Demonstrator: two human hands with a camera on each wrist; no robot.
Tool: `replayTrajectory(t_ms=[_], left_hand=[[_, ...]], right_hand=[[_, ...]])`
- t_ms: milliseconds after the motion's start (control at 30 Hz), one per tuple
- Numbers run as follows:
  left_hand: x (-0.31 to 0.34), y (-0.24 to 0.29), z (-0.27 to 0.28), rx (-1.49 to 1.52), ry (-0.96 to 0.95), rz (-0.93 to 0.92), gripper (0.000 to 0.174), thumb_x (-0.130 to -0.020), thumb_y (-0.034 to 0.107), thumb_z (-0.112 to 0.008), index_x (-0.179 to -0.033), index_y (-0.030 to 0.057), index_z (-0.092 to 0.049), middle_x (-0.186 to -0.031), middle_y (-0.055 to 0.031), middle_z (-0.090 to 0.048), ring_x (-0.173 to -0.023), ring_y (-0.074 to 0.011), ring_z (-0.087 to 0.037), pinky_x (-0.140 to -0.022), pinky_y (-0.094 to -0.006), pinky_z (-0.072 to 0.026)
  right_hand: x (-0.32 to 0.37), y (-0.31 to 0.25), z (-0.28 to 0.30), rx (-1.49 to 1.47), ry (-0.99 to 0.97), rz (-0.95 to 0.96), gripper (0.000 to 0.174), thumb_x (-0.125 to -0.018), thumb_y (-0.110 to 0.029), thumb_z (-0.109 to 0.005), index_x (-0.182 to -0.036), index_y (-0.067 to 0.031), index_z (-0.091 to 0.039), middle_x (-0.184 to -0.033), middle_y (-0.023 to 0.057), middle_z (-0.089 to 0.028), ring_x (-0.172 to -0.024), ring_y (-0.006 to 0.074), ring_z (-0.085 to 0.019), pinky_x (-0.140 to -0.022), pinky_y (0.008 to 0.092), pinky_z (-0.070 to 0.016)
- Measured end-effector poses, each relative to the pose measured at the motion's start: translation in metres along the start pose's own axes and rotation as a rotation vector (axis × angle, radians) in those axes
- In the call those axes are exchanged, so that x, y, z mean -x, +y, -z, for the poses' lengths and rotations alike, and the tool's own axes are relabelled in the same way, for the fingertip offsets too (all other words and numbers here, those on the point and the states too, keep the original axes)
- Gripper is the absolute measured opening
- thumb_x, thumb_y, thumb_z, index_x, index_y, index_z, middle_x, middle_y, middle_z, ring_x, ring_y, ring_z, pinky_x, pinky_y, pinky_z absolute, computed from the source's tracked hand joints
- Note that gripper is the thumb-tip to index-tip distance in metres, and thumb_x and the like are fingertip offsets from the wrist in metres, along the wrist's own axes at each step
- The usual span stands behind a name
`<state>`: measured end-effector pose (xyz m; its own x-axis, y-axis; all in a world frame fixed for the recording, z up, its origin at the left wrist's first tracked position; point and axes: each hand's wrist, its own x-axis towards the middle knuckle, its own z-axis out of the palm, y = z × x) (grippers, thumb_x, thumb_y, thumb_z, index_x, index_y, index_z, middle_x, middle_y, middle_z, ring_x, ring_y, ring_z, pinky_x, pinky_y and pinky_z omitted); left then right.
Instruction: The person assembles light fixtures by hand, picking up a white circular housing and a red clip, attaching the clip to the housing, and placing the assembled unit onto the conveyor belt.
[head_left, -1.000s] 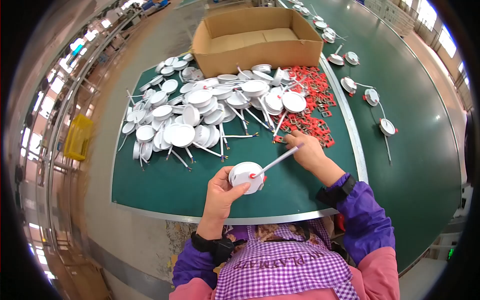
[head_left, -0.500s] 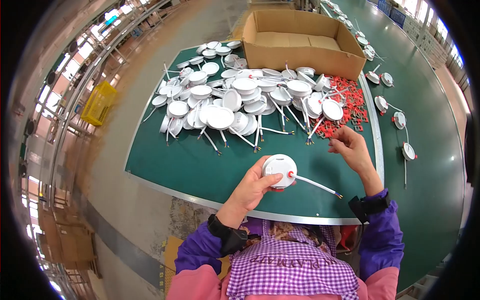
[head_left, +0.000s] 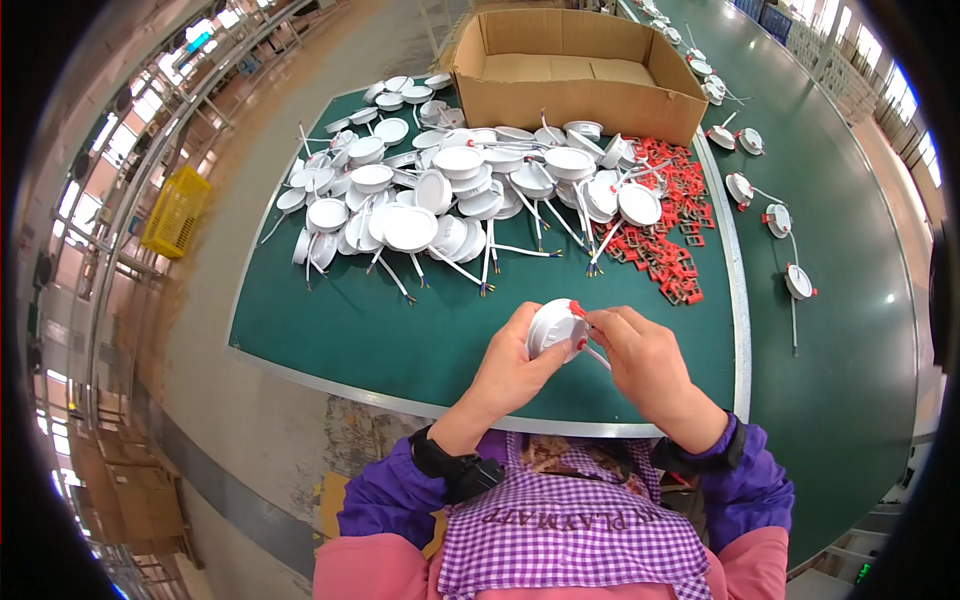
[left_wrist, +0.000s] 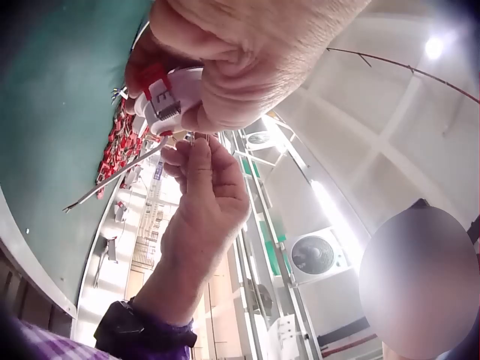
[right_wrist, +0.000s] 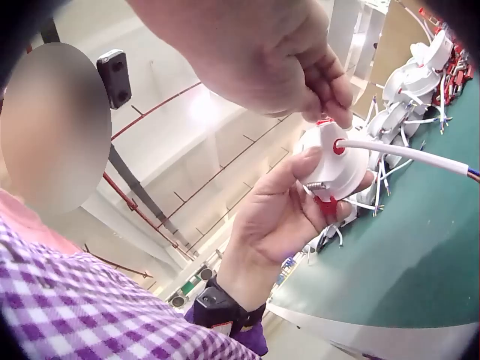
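Note:
The left hand (head_left: 508,372) grips a round white lamp body (head_left: 552,332) by its rim, thumb on the back face. A white cable (right_wrist: 405,152) leaves a red grommet on that face. In the right wrist view, a red clip (right_wrist: 327,204) with a spring sits at the lamp's lower edge. The right hand (head_left: 652,372) pinches a red clip (head_left: 577,309) at the opposite edge; its fingertips hide most of that part. From the left wrist view, a red clip with a spring (left_wrist: 166,111) shows on the near side.
Many white lamps (head_left: 410,228) with cables lie piled on the green table (head_left: 330,320). Red clips (head_left: 680,200) are heaped to their right, by a cardboard box (head_left: 580,98). More lamps (head_left: 778,220) line the green surface at right. A yellow crate (head_left: 176,212) stands at left.
The right hand has moved from the red clip heap to the lamp in the left hand. The lamp has been turned and tilted, and its cable now points down toward the right hand.

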<state>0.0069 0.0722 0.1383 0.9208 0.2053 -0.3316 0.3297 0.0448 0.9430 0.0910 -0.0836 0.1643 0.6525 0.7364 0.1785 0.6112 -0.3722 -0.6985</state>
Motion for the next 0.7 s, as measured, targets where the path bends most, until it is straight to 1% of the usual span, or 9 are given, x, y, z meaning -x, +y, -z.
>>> replayTrajectory(t_ms=[133, 200, 367, 467, 533, 567, 633, 667, 700], left_hand=[[0.003, 0.009, -0.006, -0.079, 0.002, -0.031, 0.027, -0.083, 0.012, -0.064, -0.104, 0.0014, -0.051, -0.089, -0.0044, -0.059, -0.079, -0.0089, -0.057, -0.067, -0.0244, -0.0474], [0.003, 0.014, -0.006, -0.206, -0.032, -0.016, 0.026, -0.084, 0.012, -0.062, -0.105, 0.0019, -0.051, -0.088, -0.0052, -0.059, -0.078, -0.0091, -0.056, -0.067, -0.0251, -0.0464], [0.0, 0.014, -0.004, -0.234, -0.085, -0.036, 0.026, -0.084, 0.012, -0.061, -0.106, 0.0027, -0.051, -0.087, -0.0051, -0.059, -0.078, -0.0094, -0.054, -0.067, -0.0258, -0.0454], [-0.001, 0.016, -0.005, -0.221, -0.111, -0.048, 0.026, -0.084, 0.011, -0.061, -0.107, 0.0031, -0.051, -0.086, -0.0044, -0.059, -0.077, -0.0097, -0.054, -0.067, -0.0259, -0.0448], [-0.001, 0.019, -0.004, -0.224, -0.117, -0.04, 0.027, -0.083, 0.011, -0.061, -0.107, 0.0033, -0.051, -0.086, -0.0042, -0.059, -0.077, -0.01, -0.053, -0.068, -0.026, -0.0446], [0.0, 0.02, -0.004, -0.169, -0.157, -0.049, 0.027, -0.084, 0.011, -0.061, -0.108, 0.0033, -0.051, -0.086, -0.004, -0.058, -0.078, -0.0099, -0.053, -0.069, -0.0261, -0.0443], [0.0, 0.022, -0.004, -0.11, -0.188, -0.057, 0.028, -0.084, 0.012, -0.061, -0.108, 0.0033, -0.051, -0.085, -0.0038, -0.058, -0.078, -0.0099, -0.053, -0.069, -0.0261, -0.0441], [0.0, 0.021, -0.004, -0.104, -0.23, -0.056, 0.028, -0.084, 0.013, -0.062, -0.108, 0.0031, -0.051, -0.085, -0.0039, -0.058, -0.078, -0.0098, -0.053, -0.07, -0.0264, -0.044], [-0.001, 0.019, -0.004, -0.098, -0.273, -0.054, 0.029, -0.084, 0.013, -0.062, -0.108, 0.0029, -0.05, -0.085, -0.004, -0.058, -0.078, -0.0097, -0.053, -0.071, -0.0267, -0.044]], right_hand=[[0.004, 0.0, 0.001, 0.062, -0.053, -0.023, 0.027, -0.073, 0.003, -0.058, -0.099, -0.0011, -0.056, -0.084, 0.0127, -0.059, -0.073, 0.0299, -0.06, -0.062, 0.0376, -0.0489], [0.005, 0.0, 0.003, 0.061, -0.058, -0.03, 0.026, -0.073, 0.003, -0.058, -0.098, -0.001, -0.056, -0.084, 0.0128, -0.059, -0.073, 0.03, -0.06, -0.061, 0.0376, -0.0489], [0.006, -0.001, 0.003, 0.028, -0.026, -0.018, 0.025, -0.073, 0.004, -0.057, -0.097, -0.0013, -0.055, -0.081, 0.0128, -0.059, -0.073, 0.0308, -0.06, -0.059, 0.038, -0.0488], [0.007, 0.002, 0.002, 0.029, 0.009, -0.035, 0.024, -0.074, 0.002, -0.06, -0.097, -0.0013, -0.056, -0.083, 0.0135, -0.06, -0.067, 0.0293, -0.061, -0.057, 0.0349, -0.049], [0.002, 0.003, 0.008, -0.288, 0.048, -0.264, 0.024, -0.075, 0.0, -0.064, -0.097, -0.0012, -0.056, -0.084, 0.0128, -0.062, -0.06, 0.0223, -0.061, -0.054, 0.0303, -0.0487], [0.0, 0.006, 0.013, -0.366, 0.043, -0.32, 0.026, -0.074, 0.0, -0.068, -0.098, -0.0003, -0.057, -0.081, 0.01, -0.064, -0.059, 0.0137, -0.06, -0.054, 0.026, -0.0481], [-0.006, -0.001, 0.027, -0.409, 0.039, -0.379, 0.029, -0.074, 0.002, -0.068, -0.1, 0.0006, -0.057, -0.079, 0.0086, -0.064, -0.062, 0.0104, -0.061, -0.053, 0.0243, -0.0482], [-0.005, 0.0, 0.028, -0.411, 0.037, -0.373, 0.029, -0.074, 0.002, -0.068, -0.1, 0.0006, -0.057, -0.079, 0.0086, -0.064, -0.062, 0.0104, -0.061, -0.053, 0.0243, -0.0482], [-0.003, 0.001, 0.028, -0.499, -0.001, -0.423, 0.03, -0.074, 0.002, -0.068, -0.102, 0.0009, -0.057, -0.082, 0.0095, -0.065, -0.062, 0.0108, -0.062, -0.054, 0.0239, -0.0486]])
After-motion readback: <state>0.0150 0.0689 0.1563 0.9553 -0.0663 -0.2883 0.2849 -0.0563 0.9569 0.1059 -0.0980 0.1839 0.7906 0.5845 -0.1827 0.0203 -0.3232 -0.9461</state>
